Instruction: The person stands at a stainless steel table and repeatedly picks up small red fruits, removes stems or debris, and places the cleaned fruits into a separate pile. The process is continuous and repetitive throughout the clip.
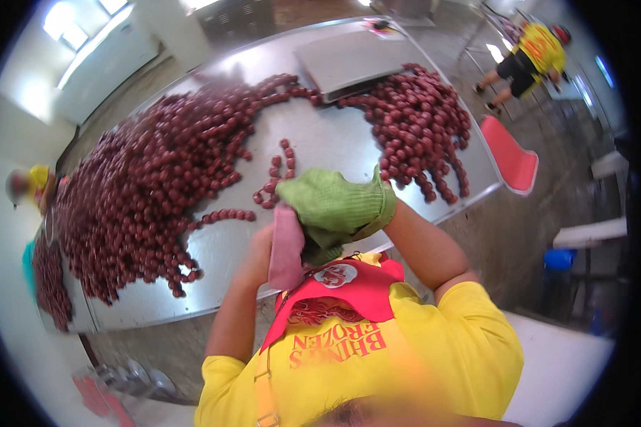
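My right hand (pixel 334 200), in a green knitted glove, is raised before my chest at the near edge of the metal table (pixel 310 131). Its fingers are bent and blurred. A short string of dark red sausages (pixel 274 171) lies just beyond its fingertips; whether they touch is unclear. My left hand (pixel 268 243) is close beside it, mostly hidden behind a pink cloth or glove part (pixel 286 248). Dark green fabric shows beneath the right glove. What either hand holds cannot be made out.
Large heaps of linked sausages lie on the left (pixel 139 187) and right (pixel 419 123) of the table. A flat metal tray (pixel 352 64) sits at the far side. A red chair (pixel 507 155) stands to the right. One person (pixel 537 53) is at back right, another (pixel 40 184) at far left.
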Tool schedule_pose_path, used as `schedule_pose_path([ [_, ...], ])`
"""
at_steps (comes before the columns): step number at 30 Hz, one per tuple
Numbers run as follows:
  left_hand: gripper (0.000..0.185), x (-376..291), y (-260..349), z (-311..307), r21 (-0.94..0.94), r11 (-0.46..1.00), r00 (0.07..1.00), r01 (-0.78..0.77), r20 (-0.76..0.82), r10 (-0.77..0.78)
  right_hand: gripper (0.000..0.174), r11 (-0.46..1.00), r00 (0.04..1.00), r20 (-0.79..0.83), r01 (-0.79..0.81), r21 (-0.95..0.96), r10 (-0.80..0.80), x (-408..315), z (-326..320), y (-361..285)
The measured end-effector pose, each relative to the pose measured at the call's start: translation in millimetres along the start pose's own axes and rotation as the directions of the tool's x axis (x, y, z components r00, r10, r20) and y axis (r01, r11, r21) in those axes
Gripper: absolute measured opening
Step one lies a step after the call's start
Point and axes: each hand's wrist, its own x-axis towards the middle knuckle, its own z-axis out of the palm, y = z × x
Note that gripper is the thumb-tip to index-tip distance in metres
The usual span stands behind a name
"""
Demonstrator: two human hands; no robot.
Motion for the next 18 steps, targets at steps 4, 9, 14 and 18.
schedule_pose_path([
  [4,0.040,6,-5,-12,0.188,0.968,0.934,-0.169,0.345,0.096,0.053,0.890,0.907,0.411,-0.260,0.373,0.093,-94,-34,3],
  [9,0.040,60,12,0,0.269,0.958,0.870,-0.100,0.490,-0.047,0.054,0.338,0.683,0.620,-0.730,0.595,0.385,-185,-57,-5],
  [14,0.035,100,29,40,0.235,0.957,0.762,-0.171,0.647,-0.023,0.049,-0.666,0.278,0.788,-0.424,0.614,0.550,-302,-58,-44],
  [18,0.026,142,22,60,0.114,0.993,0.865,-0.034,0.500,-0.028,0.039,-0.428,0.199,0.527,-0.387,0.817,0.826,-425,-58,-84],
])
